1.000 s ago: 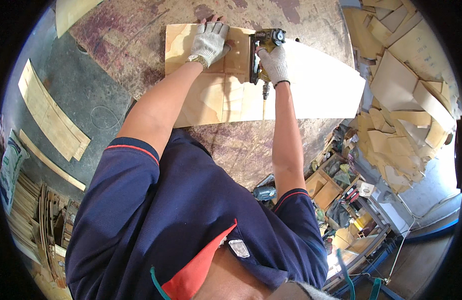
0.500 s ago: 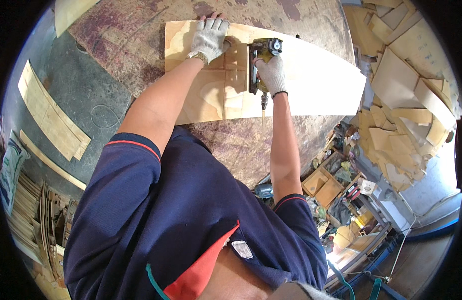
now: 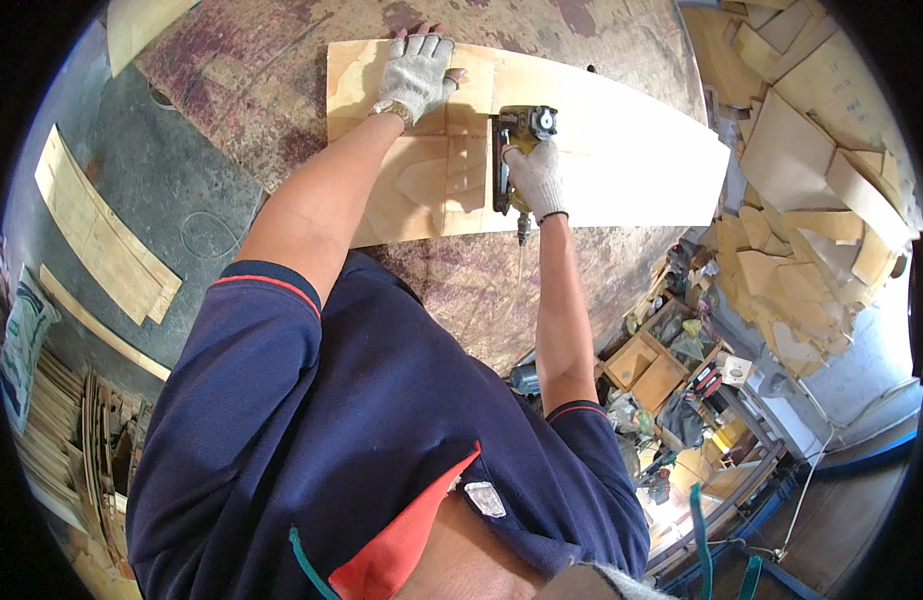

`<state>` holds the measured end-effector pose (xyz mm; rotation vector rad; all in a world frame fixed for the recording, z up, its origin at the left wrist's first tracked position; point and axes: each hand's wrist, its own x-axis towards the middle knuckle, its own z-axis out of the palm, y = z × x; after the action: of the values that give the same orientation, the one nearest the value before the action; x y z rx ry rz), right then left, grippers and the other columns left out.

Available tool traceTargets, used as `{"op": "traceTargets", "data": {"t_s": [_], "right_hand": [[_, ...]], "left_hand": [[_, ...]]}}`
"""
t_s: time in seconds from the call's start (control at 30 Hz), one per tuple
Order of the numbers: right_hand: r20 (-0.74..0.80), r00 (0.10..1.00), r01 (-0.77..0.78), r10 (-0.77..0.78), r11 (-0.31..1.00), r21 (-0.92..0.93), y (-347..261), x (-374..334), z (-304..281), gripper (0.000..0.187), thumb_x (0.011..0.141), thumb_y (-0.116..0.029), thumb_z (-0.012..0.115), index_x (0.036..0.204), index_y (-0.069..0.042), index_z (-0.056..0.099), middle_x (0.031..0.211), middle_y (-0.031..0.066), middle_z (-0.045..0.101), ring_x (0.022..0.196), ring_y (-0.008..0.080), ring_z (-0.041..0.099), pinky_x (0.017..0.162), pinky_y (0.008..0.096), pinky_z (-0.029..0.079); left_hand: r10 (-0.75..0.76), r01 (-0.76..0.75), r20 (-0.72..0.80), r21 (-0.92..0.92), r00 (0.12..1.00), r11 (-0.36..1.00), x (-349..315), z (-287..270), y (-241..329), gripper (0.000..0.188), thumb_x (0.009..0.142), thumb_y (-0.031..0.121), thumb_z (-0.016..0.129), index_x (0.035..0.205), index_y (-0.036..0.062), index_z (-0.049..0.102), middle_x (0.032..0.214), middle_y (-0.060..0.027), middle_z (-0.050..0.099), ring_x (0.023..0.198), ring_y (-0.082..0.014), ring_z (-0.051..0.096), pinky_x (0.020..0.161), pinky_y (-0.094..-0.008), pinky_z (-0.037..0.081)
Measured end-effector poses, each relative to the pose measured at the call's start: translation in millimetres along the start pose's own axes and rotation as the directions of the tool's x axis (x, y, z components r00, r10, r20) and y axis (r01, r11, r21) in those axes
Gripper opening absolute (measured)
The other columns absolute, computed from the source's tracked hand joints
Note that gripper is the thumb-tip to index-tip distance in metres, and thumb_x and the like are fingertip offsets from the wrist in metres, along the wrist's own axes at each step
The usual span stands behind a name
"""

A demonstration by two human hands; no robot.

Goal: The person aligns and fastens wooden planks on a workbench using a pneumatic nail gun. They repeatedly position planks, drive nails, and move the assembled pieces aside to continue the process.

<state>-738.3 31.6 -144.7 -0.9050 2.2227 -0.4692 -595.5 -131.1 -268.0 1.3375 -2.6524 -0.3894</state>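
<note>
Nailer (image 3: 522,124) in R hand (image 3: 540,178), fingers clamped round it, long axis near-to-far over plywood panel (image 3: 622,150); L hand (image 3: 418,82) far-L of it, on panel, fingers apart.

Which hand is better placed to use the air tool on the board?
Probably the right hand: it grips the air tool over the board. The left hand rests at the board's far edge, holding no tool.

There are two gloved hands (image 3: 418,80) (image 3: 538,178), one nail gun (image 3: 524,122), one wooden panel (image 3: 632,160) and one table (image 3: 462,300).
</note>
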Motion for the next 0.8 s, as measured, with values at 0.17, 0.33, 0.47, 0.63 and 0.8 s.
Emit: {"op": "traceTargets", "data": {"t_s": [0.17,0.33,0.47,0.63,0.8], "right_hand": [[0.003,1.0,-0.027,0.027,1.0,0.006,8.1,-11.3,1.8,0.028,0.082,-0.014,0.068,0.104,0.003,0.065,0.077,0.0135,0.067,0.064,0.0235,0.064,0.06,0.0392,0.051],[0.056,0.994,-0.094,0.094,0.996,-0.003,6.8,-22.7,-1.4,0.026,0.082,-0.014,0.068,0.102,0.004,0.066,0.075,0.0133,0.068,0.06,0.0219,0.064,0.057,0.0385,0.051],[0.117,0.975,-0.194,0.187,0.979,0.057,8.8,-30.7,-2.0,0.032,0.078,-0.009,0.063,0.106,0.006,0.065,0.086,0.019,0.071,0.079,0.0309,0.069,0.076,0.0437,0.055],[0.051,0.99,-0.137,0.135,0.99,0.039,19.1,-41.3,4.2,0.033,0.077,-0.01,0.063,0.104,0.007,0.066,0.083,0.0196,0.07,0.079,0.0308,0.069,0.075,0.0435,0.054],[0.081,0.983,-0.163,0.167,0.985,-0.05,33.0,-52.8,2.1,0.034,0.075,-0.012,0.064,0.103,0.007,0.067,0.083,0.0202,0.07,0.079,0.0325,0.069,0.075,0.0438,0.054]], "left_hand": [[0.015,-0.013,-0.035,0.056,0.999,0.998,0.1,1.6,-0.5,0.059,0.097,0.057,0.05,0.137,0.0139,0.053,0.155,-0.0045,0.044,0.146,-0.0241,0.034,0.122,-0.0512,0.021],[0.015,-0.012,-0.045,0.058,0.999,0.998,0.4,1.5,-1.1,0.058,0.098,0.056,0.051,0.138,0.014,0.053,0.154,-0.0047,0.045,0.146,-0.0242,0.035,0.122,-0.052,0.021],[0.018,-0.014,-0.06,0.065,0.998,0.998,-0.4,0.1,-0.3,0.057,0.098,0.055,0.051,0.137,0.0142,0.053,0.153,-0.005,0.046,0.146,-0.0244,0.036,0.121,-0.052,0.022],[0.019,-0.015,-0.043,0.083,0.999,0.996,-1.4,-2.8,0.0,0.056,0.097,0.055,0.052,0.136,0.0146,0.054,0.153,-0.0049,0.046,0.146,-0.0248,0.036,0.121,-0.0514,0.023],[0.016,-0.014,-0.033,0.055,0.999,0.998,0.4,-0.8,-1.1,0.06,0.096,0.055,0.053,0.138,0.0126,0.052,0.153,-0.006,0.045,0.146,-0.025,0.035,0.122,-0.052,0.02]]}}
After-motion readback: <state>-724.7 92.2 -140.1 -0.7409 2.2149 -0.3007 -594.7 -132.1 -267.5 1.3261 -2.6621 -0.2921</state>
